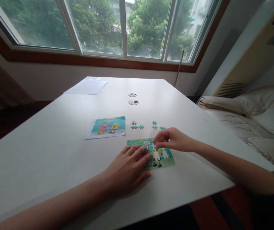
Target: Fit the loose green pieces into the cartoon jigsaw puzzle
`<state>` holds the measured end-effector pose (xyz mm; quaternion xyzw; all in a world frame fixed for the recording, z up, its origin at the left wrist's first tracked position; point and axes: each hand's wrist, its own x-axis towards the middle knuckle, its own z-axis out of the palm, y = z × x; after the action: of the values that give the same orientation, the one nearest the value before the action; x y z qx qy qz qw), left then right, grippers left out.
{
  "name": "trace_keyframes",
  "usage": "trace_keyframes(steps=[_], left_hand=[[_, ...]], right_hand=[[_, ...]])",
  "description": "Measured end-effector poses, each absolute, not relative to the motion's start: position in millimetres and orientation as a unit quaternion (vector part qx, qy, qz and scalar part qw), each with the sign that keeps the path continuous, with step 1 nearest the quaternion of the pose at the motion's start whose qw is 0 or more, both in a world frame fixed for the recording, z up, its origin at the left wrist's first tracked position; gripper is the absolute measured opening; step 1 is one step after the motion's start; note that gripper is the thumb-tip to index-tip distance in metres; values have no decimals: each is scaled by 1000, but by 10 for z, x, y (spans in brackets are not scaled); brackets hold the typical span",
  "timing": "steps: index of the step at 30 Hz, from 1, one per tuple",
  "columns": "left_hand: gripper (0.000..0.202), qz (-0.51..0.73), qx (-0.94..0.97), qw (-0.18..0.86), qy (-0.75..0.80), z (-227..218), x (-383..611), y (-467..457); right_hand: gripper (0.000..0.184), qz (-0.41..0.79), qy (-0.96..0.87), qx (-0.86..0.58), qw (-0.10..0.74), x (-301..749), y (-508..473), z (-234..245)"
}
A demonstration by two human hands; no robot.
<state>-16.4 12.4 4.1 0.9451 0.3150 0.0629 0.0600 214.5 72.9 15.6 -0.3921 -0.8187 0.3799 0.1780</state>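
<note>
A cartoon jigsaw puzzle (168, 163) lies on the white table, with white gaps showing in its middle and right part. Flat across its left side rests my left hand (133, 163), fingers stretched and slightly spread, covering part of the picture. My right hand (167, 139) is over the puzzle's upper right, thumb and fingers pinched on a puzzle piece that is mostly hidden by the fingertips. Just beyond the puzzle are several loose pieces, among them a multicoloured piece (133, 122) and a teal piece (154, 122).
Left of the loose pieces lies a printed picture sheet (108, 126) with the cartoon scene. Two round flat items, one a disc (133, 102), sit farther back. Papers (86, 87) lie at the table's (55, 153) far left. A pale sofa (247, 108) stands on the right.
</note>
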Motion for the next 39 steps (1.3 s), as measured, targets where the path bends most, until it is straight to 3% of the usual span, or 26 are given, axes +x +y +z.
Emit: trace_keyframes(steps=[6, 10, 17, 39], left_hand=[[45, 82, 945, 49, 312, -18, -174, 129], [45, 87, 946, 55, 309, -15, -170, 132], [44, 70, 945, 56, 315, 13, -161, 125], [44, 61, 945, 56, 318, 17, -142, 128]], right_hand=[[10, 291, -856, -390, 174, 2088, 679, 117], [13, 230, -879, -377, 181, 2078, 681, 115], [9, 215, -882, -368, 199, 2113, 573, 103], [11, 197, -877, -411, 150, 2021, 548, 111]])
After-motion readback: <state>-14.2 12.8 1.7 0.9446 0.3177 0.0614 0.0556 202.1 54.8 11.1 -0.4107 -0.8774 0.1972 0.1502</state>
